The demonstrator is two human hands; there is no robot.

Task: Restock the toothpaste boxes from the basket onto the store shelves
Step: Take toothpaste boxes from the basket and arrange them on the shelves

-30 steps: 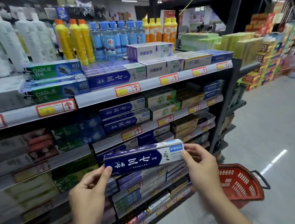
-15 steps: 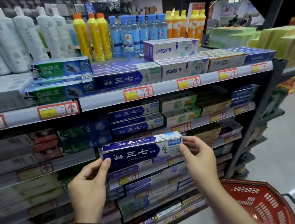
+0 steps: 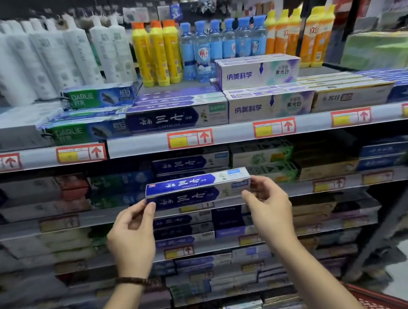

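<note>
The red basket (image 3: 379, 300) peeks in at the bottom right, low by the floor. Both arms reach up from below. The left hand (image 3: 131, 237) pinches the left end of a blue box (image 3: 197, 188). The right hand (image 3: 269, 211) pinches the right end, so both grips are narrow and tight on it. The box lies flat and sideways, just in front of the second shelf (image 3: 297, 188) at its front edge. I think this is the putting-in step. Matching boxes (image 3: 189, 163) sit on that shelf just behind. The next move needs a straight, level push so the box lands on the pile and slips under the top shelf (image 3: 143, 145). Bottles (image 3: 157, 52) stand far back up there.
</note>
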